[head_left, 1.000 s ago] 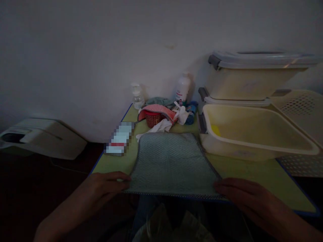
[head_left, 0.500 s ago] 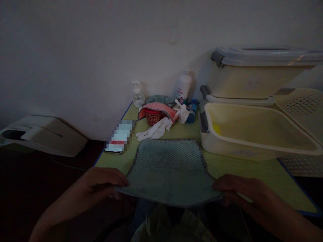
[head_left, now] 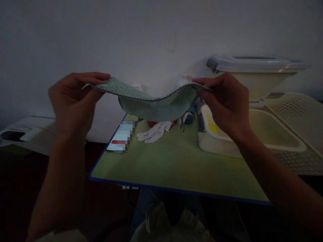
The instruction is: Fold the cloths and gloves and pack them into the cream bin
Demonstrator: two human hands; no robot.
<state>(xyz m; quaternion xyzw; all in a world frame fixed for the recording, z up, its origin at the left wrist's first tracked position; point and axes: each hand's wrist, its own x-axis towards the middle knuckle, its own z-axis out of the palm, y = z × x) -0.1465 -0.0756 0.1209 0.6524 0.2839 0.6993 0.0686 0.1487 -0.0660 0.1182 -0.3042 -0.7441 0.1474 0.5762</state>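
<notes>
A green textured cloth (head_left: pixel 156 109) with a dark stitched edge is held up in the air above the table, its near edge sagging in the middle. My left hand (head_left: pixel 79 95) pinches it at the left corner, thumb below and fingers on top. At the right corner my right hand (head_left: pixel 222 97) grips it the same way. Behind and below the cloth, a white glove (head_left: pixel 154 131) lies on the green table (head_left: pixel 171 168). The cloth hides most of the red basket (head_left: pixel 152 123) and the bottles at the back.
A phone (head_left: pixel 120 137) lies at the table's left edge. To the right stands an open cream storage bin (head_left: pixel 219 146) with something yellow inside, and a lidded bin (head_left: pixel 254 80) behind it. A blue container (head_left: pixel 189 116) is partly covered. A white box-shaped object (head_left: pixel 32 131) sits far left.
Both hands have raised the cloth from the table's near edge to well above it. The cloth now sags between them and covers the items at the back from view.
</notes>
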